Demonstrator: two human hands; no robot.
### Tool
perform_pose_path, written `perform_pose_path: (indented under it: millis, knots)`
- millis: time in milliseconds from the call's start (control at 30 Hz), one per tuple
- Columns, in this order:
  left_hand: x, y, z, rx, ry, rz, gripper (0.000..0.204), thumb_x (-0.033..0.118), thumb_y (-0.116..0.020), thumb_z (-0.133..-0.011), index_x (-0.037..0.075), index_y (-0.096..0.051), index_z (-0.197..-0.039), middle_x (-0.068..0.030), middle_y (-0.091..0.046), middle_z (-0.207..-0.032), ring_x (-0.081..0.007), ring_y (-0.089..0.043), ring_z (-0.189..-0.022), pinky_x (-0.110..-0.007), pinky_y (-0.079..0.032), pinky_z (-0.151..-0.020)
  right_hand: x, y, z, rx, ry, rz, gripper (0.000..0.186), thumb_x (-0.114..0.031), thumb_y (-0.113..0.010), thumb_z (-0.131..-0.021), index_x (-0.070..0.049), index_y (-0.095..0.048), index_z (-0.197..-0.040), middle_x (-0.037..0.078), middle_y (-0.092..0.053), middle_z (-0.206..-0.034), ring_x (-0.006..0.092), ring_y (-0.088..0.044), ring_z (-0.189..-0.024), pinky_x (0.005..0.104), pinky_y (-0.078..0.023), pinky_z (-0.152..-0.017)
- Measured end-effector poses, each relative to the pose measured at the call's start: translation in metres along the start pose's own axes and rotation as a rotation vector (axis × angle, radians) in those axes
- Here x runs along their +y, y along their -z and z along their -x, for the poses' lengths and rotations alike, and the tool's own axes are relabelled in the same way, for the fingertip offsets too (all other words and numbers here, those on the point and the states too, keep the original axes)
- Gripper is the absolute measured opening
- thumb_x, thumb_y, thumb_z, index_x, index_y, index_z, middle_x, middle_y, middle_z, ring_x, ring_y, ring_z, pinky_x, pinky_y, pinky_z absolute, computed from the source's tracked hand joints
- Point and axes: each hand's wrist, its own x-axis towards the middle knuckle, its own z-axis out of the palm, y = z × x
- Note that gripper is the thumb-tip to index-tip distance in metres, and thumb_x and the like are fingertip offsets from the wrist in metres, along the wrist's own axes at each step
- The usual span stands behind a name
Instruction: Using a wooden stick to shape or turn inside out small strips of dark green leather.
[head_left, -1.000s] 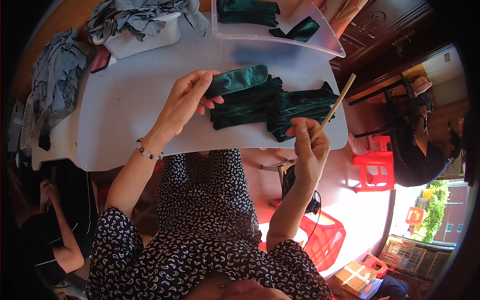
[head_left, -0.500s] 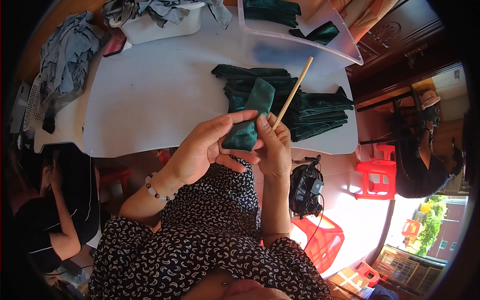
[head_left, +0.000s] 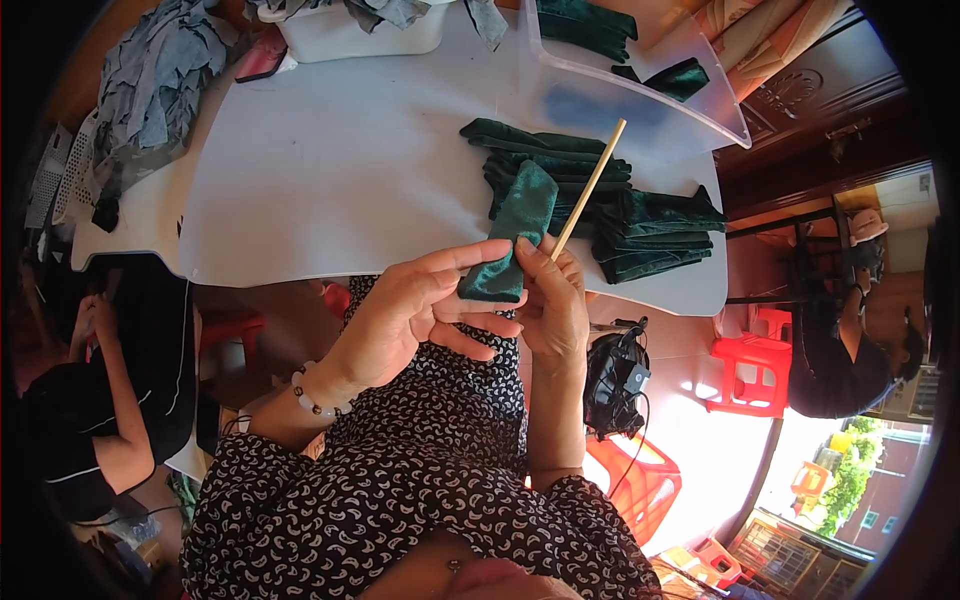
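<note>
My left hand [head_left: 410, 310] has its fingers spread beside and beneath a green velvet strip [head_left: 525, 205], with one digit touching its upper face near the left edge. My right hand [head_left: 550, 300] grips that strip with its thumb on top, and also holds a thin wooden stick [head_left: 590, 185] that points up and to the right. Behind them, folded dark green velvet pieces [head_left: 650, 245] lie piled on the white table [head_left: 300, 170].
A clear plastic bin [head_left: 730, 125] with velvet pieces sits at back right, a white tub [head_left: 355, 35] of grey cloth and a phone [head_left: 262, 57] at back left. A grey cloth heap [head_left: 160, 90] is left. Other people [head_left: 120, 420] [head_left: 835, 370] sit on either side near red stools [head_left: 745, 375].
Over the last second, both hands came together below the pile, and my right hand took hold of the strip while keeping the stick. The strip turned upright, and my left fingers spread.
</note>
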Motion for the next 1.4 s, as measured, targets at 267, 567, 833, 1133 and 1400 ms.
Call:
perform_pose_path:
  millis: [267, 567, 833, 1133, 1400]
  knots:
    - [-0.009, 0.004, 0.011, 0.144, -0.120, -0.379, 0.050, 0.008, -0.047, -0.095, -0.001, -0.032, -0.142, -0.0155, -0.060, -0.119, -0.0211, -0.067, -0.097, -0.029, -0.057, -0.078, 0.002, -0.003, 0.003, -0.026, 0.101, 0.000, 0.016, -0.013, -0.060, -0.092, -0.002, -0.060, -0.104, -0.004, -0.056, -0.075, -0.0004, -0.037, -0.051, 0.0156, -0.027, -0.043]
    - [-0.026, 0.029, 0.032, 0.173, -0.363, -0.936, 0.045, 0.001, -0.055, -0.081, -0.001, -0.052, -0.126, -0.0116, -0.067, -0.077, -0.0115, -0.063, -0.063, -0.026, -0.048, -0.058, 0.015, -0.011, 0.008, 0.056, 0.125, 0.033, 0.032, -0.019, -0.068, -0.087, 0.000, -0.060, -0.112, 0.002, -0.063, -0.085, 0.0103, -0.060, -0.069, 0.0215, -0.047, -0.061]
    - [-0.044, 0.075, 0.059, 0.505, -0.310, -0.619, 0.017, 0.004, -0.061, -0.089, -0.007, -0.063, -0.102, -0.0055, -0.066, -0.080, -0.0103, -0.062, -0.065, -0.023, -0.051, -0.060, 0.025, -0.001, 0.010, 0.085, 0.251, 0.009, 0.021, -0.012, -0.067, -0.087, -0.002, -0.062, -0.105, -0.002, -0.060, -0.078, 0.0016, -0.031, -0.049, 0.0179, -0.019, -0.045]
    - [-0.046, 0.086, 0.057, 0.646, -0.457, -0.276, 0.019, 0.010, -0.061, -0.093, -0.001, -0.064, -0.108, -0.0064, -0.065, -0.086, -0.0114, -0.064, -0.074, -0.025, -0.054, -0.066, 0.033, -0.005, 0.022, 0.148, 0.413, 0.237, 0.017, -0.004, -0.070, -0.083, -0.003, -0.063, -0.099, -0.001, -0.057, -0.078, 0.0031, -0.043, -0.060, 0.0173, -0.031, -0.053]
    - [-0.013, 0.046, 0.040, 0.421, -0.812, -1.071, 0.044, 0.016, -0.079, -0.073, 0.001, -0.065, -0.112, -0.0126, -0.059, -0.118, -0.0191, -0.060, -0.099, -0.029, -0.049, -0.081, 0.032, -0.018, 0.032, -0.078, 0.625, 0.583, 0.014, 0.004, -0.070, -0.081, 0.000, -0.066, -0.093, 0.008, -0.062, -0.092, 0.0092, -0.051, -0.070, 0.0185, -0.038, -0.058]
